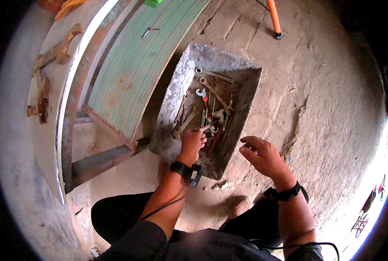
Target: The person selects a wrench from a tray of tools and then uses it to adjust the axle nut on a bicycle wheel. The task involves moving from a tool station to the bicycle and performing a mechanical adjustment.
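Note:
My left hand (192, 142) reaches over the near end of a worn metal box (211, 56). Its index finger is stretched out among the tools, with the other fingers curled and nothing visibly held. Close to that hand lie a pale, dirty wrench (188, 123) and a rusty open-ended wrench (181, 109). Deeper in the box are a long brownish ring wrench (216, 95), a silver ring wrench (213, 75), a hook-headed tool with red on it (202, 96) and a dirty metal fitting (219, 115). Past the box's right edge, my right hand (262, 157) hovers empty, thumb and fingers apart.
A greenish ribbed panel (133, 65) on a rusty metal frame (102, 164) stands left of the box, with a small tool (147, 32) on it. Rusty metal pieces (57, 52) lie farther left. An orange pole (273, 17) meets the rough floor (320, 95) at the back.

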The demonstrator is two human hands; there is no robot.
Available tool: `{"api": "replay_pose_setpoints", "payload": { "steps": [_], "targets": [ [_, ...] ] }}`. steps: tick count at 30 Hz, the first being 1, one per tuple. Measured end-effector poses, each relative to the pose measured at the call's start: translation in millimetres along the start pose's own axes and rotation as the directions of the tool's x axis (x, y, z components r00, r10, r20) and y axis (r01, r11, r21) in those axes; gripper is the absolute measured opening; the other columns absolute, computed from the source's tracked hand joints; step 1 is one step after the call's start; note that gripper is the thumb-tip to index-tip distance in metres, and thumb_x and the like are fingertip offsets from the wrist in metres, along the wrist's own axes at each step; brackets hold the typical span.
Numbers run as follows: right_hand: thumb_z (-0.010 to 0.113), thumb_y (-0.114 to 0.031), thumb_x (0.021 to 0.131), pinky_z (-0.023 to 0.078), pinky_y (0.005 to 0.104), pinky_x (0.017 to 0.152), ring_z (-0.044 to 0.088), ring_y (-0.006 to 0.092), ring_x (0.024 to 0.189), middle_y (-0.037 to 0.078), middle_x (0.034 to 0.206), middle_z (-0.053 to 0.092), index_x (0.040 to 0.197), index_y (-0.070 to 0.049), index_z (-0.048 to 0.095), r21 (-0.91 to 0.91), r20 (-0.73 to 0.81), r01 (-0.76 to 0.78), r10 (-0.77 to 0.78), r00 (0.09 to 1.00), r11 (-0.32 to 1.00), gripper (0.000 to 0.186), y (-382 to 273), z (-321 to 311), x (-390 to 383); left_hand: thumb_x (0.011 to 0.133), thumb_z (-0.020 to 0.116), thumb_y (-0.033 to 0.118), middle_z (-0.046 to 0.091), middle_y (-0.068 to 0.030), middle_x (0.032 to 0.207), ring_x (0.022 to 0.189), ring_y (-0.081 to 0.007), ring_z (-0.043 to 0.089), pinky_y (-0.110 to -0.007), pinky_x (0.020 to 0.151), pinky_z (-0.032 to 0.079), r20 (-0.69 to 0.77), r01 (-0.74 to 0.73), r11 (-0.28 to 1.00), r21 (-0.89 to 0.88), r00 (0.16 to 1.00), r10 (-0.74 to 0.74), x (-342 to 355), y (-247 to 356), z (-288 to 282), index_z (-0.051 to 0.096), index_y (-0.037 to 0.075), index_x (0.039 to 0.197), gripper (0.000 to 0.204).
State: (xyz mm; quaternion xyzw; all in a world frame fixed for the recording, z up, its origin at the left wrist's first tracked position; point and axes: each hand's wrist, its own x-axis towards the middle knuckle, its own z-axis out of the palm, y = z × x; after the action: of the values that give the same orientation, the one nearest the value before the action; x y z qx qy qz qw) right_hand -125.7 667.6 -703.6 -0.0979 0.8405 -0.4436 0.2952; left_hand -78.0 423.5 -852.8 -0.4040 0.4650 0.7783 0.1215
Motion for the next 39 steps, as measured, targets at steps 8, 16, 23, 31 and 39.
{"api": "replay_pose_setpoints", "payload": {
  "steps": [8, 16, 23, 31, 39],
  "targets": [
    [0.063, -0.031, 0.092, 0.053, 0.0369, 0.077, 0.069, 0.0277, 0.087, 0.017, 0.1, 0.07, 0.118, -0.002, 0.063, 0.005, 0.059, 0.044, -0.044, 0.997, 0.999, 0.038, 18, -6, 6, 0.097, 0.058, 0.025, 0.056, -0.0004, 0.075, 0.06, -0.0114, 0.057, -0.025, 0.049, 0.044, -0.064, 0.053, 0.982, 0.182, 0.997, -0.042, -13, -19, 7, 0.059, 0.004, 0.098, 0.022],
    [0.063, -0.031, 0.093, 0.054, 0.0371, 0.08, 0.069, 0.0295, 0.093, 0.019, 0.103, 0.069, 0.119, 0.001, 0.062, 0.023, 0.092, 0.026, -0.028, 0.995, 0.999, 0.041, 16, -13, 9, 0.096, 0.06, 0.031, 0.062, -0.0021, 0.076, 0.061, -0.0132, 0.062, -0.027, 0.052, 0.047, -0.07, 0.084, 0.95, 0.3, 0.995, -0.066, -14, -27, 10, 0.059, 0.006, 0.097, 0.025],
    [0.064, -0.03, 0.093, 0.054, 0.0368, 0.08, 0.069, 0.0292, 0.095, 0.02, 0.103, 0.069, 0.117, 0.001, 0.062, 0.033, 0.081, 0.119, -0.121, 0.989, 0.992, 0.04, 23, -9, 10, 0.097, 0.059, 0.033, 0.061, -0.0013, 0.073, 0.059, -0.0131, 0.061, -0.028, 0.051, 0.047, -0.044, 0.069, 0.933, 0.354, 0.997, -0.057, -23, -33, 18, 0.056, 0.007, 0.094, 0.026],
    [0.064, -0.031, 0.092, 0.053, 0.0365, 0.077, 0.069, 0.0278, 0.089, 0.019, 0.1, 0.069, 0.116, 0.0, 0.063, 0.04, 0.064, 0.075, -0.077, 0.995, 0.996, 0.039, 30, -12, 11, 0.099, 0.051, 0.029, 0.057, -0.0029, 0.075, 0.062, -0.0147, 0.059, -0.029, 0.053, 0.048, -0.062, 0.021, 0.914, 0.404, 0.998, 0.005, -37, -18, 29, 0.053, 0.007, 0.096, 0.023],
    [0.061, -0.031, 0.093, 0.052, 0.0365, 0.077, 0.068, 0.0268, 0.088, 0.018, 0.096, 0.069, 0.117, 0.0, 0.063, 0.047, 0.071, 0.084, -0.088, 0.994, 0.995, 0.038, 30, -12, 14, 0.099, 0.05, 0.028, 0.053, -0.0034, 0.075, 0.061, -0.0155, 0.056, -0.03, 0.053, 0.048, -0.116, -0.018, 0.969, 0.245, 0.992, 0.048, -50, -24, 32, 0.051, 0.006, 0.094, 0.022]
  ]
}}
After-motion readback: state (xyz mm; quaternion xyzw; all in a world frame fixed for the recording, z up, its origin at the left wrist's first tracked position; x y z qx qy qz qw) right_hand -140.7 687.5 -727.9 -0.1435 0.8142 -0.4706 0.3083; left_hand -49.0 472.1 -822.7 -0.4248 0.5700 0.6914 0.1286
